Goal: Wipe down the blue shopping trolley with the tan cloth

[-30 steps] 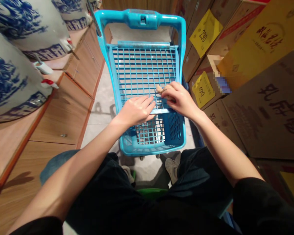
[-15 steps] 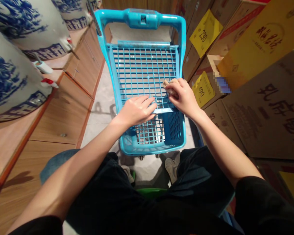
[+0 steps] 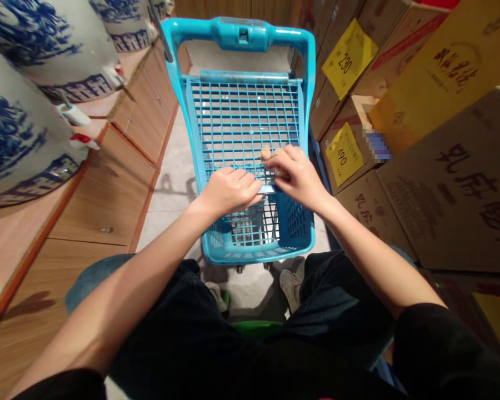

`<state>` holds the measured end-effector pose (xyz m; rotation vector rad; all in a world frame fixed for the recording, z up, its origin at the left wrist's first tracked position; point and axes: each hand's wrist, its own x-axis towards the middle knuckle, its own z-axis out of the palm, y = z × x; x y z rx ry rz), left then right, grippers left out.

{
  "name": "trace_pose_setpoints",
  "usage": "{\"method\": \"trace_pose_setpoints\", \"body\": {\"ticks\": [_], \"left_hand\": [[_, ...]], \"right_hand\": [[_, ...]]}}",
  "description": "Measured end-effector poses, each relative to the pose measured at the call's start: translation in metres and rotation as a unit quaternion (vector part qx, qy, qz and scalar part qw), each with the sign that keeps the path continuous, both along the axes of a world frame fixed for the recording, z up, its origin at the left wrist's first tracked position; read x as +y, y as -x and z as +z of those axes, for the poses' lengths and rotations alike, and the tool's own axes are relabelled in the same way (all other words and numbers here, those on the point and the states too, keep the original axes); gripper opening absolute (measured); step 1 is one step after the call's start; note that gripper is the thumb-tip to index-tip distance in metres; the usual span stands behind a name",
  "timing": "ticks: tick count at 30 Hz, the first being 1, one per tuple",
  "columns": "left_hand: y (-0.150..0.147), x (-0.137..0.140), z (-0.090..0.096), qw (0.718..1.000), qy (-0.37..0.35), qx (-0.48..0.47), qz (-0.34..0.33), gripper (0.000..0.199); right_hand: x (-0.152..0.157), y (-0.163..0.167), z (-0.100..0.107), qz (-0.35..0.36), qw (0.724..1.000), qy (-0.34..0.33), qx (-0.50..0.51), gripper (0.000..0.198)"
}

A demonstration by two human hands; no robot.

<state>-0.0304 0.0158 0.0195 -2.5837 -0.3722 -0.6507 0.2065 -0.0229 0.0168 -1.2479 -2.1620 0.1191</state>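
Observation:
A blue plastic shopping basket [image 3: 304, 222] with wheels and a tall handle frame stands in front of my legs. Its grid panel [image 3: 250, 111] spans the upper part. My left hand [image 3: 233, 189] is closed over the panel's near edge, fingers on top and thumb beneath. In my right hand [image 3: 294, 175] is a crumpled beige cloth [image 3: 266, 155], bunched under the fingers and pressed on the grid close to that edge. Part of the cloth is hidden by the fingers.
Large blue-and-white ceramic jars [image 3: 12, 122] with taps stand on a wooden cabinet [image 3: 95, 189] to the left. Stacked cardboard boxes [image 3: 454, 189] with yellow price signs [image 3: 344, 155] line the right. A green seat edge [image 3: 258, 329] shows between my legs.
My right hand has moved left and toward me with the cloth, to the panel's near edge. My left hand's fingers have curled over that edge.

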Motion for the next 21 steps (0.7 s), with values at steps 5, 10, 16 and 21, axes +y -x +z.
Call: {"method": "trace_pose_setpoints", "body": {"ticks": [5,10,16,21], "left_hand": [[0.001,0.001,-0.003,0.999,0.051,0.001,0.009,0.038],[0.0,0.001,-0.004,1.0,0.03,0.0,0.007,0.041],[0.001,0.001,-0.006,1.0,0.001,-0.001,0.005,0.04],[-0.001,0.001,-0.002,0.999,0.038,0.022,0.012,0.036]], "right_hand": [[0.0,0.002,-0.003,0.032,0.999,-0.024,-0.032,0.034],[0.01,-0.02,0.002,-0.054,0.998,-0.037,-0.009,0.035],[-0.004,0.007,-0.003,0.069,0.997,-0.001,-0.035,0.04],[0.006,-0.009,-0.001,-0.033,0.999,0.012,-0.02,0.071]]}}
